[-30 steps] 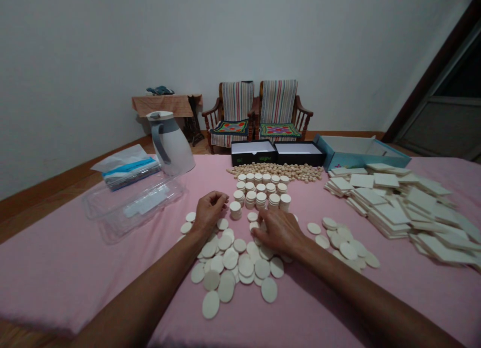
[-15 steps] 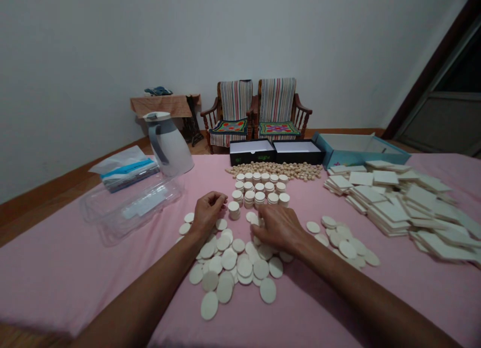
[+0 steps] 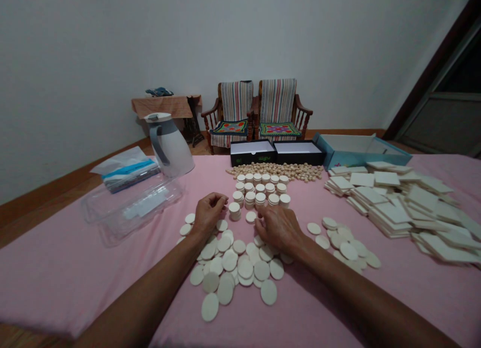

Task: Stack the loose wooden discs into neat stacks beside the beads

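My left hand (image 3: 210,213) rests on the table just left of a short stack of round wooden discs (image 3: 235,209). Its thumb and fingertips curl together, and no disc shows between them. My right hand (image 3: 280,224) is closed, fingers bent down over the table; its fingertips are partly hidden, so what they may hold cannot be made out. Beside its thumb lies a single disc (image 3: 251,217), flat on the cloth. Rows of stacked discs (image 3: 259,189) stand just beyond both hands. Below them, loose pale discs (image 3: 229,260) spread in an overlapping heap between my forearms.
More discs (image 3: 348,250) lie right of my right arm, near piled square wooden boards (image 3: 391,210). Small wooden beads (image 3: 278,170) line two black boxes (image 3: 252,159) and a blue box (image 3: 366,150). At left are a jug (image 3: 175,150), clear plastic packaging (image 3: 131,208) and a tissue pack (image 3: 130,174).
My right hand has shifted slightly right, away from the single disc, which now shows whole on the cloth. My left hand has stayed in place.
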The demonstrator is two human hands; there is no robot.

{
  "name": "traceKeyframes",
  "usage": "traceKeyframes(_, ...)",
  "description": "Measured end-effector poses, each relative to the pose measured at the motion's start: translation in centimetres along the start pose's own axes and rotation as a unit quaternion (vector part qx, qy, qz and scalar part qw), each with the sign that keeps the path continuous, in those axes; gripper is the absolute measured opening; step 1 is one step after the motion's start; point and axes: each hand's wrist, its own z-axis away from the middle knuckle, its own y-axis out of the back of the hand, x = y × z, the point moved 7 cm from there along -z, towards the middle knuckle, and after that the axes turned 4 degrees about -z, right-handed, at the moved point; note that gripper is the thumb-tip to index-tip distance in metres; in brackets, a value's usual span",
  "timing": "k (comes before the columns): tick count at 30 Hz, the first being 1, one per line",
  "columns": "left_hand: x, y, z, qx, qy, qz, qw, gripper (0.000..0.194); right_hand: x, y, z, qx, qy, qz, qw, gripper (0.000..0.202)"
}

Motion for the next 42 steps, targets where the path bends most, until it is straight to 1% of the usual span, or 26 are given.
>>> traceKeyframes(3,-0.2,0.0,-0.1,-0.005,-0.002,-0.006,1.000,0.027,0.0,-0.6,0.3,-0.021,0.021,0.015,0.999,0.027)
traceKeyframes(6,-0.5,-0.1,-0.1,-0.011,0.000,-0.003,1.000,0.026,0.2,-1.2,0.3,-0.035,0.020,0.023,0.999,0.029)
traceKeyframes(11,-0.6,-0.1,-0.2,-0.012,0.002,-0.004,1.000,0.026,0.0,-1.3,0.1,-0.028,0.017,0.017,0.999,0.028)
traceKeyframes(14,-0.3,-0.1,-0.1,-0.012,-0.002,-0.004,1.000,0.025,0.1,-1.3,0.1,-0.031,0.017,-0.003,0.999,0.026)
traceKeyframes(17,-0.2,-0.1,0.0,-0.010,-0.004,-0.001,1.000,0.023,0.6,-0.8,0.1,-0.028,0.021,-0.052,0.998,0.023)
traceKeyframes(19,-0.2,-0.1,0.0,-0.011,-0.002,-0.001,1.000,0.022,0.8,-0.5,0.2,-0.038,0.050,-0.099,0.993,0.022)
traceKeyframes(22,-0.3,-0.2,-0.1,-0.011,0.004,-0.004,1.000,0.022,0.5,-0.3,0.9,-0.087,0.131,-0.147,0.977,0.024)
traceKeyframes(24,-0.3,-0.2,-0.1,-0.010,0.005,-0.006,1.000,0.021,0.0,-0.3,1.3,-0.110,0.175,-0.145,0.968,0.021)
traceKeyframes(26,-0.3,-0.2,-0.1,-0.009,0.004,-0.006,1.000,0.022,-0.4,-0.4,1.5,-0.115,0.191,-0.130,0.966,0.017)
traceKeyframes(28,-0.2,-0.1,-0.1,-0.009,0.003,-0.008,1.000,0.021,-0.6,-0.6,1.4,-0.117,0.193,-0.117,0.967,0.015)
traceKeyframes(31,-0.2,-0.2,-0.1,-0.013,-0.003,-0.013,1.000,0.022,-0.4,-1.0,1.1,-0.112,0.169,-0.107,0.973,0.015)
traceKeyframes(34,-0.1,-0.2,-0.1,-0.014,-0.006,-0.012,1.000,0.023,0.0,-0.9,0.6,-0.078,0.141,-0.118,0.980,0.016)
traceKeyframes(37,0.0,-0.2,-0.1,-0.013,-0.007,-0.014,1.000,0.022,0.0,-0.6,0.4,-0.043,0.138,-0.119,0.982,0.014)
traceKeyframes(42,0.0,-0.2,0.0,-0.014,0.000,-0.021,1.000,0.022,-0.3,-0.4,0.9,-0.065,0.160,-0.090,0.981,0.011)
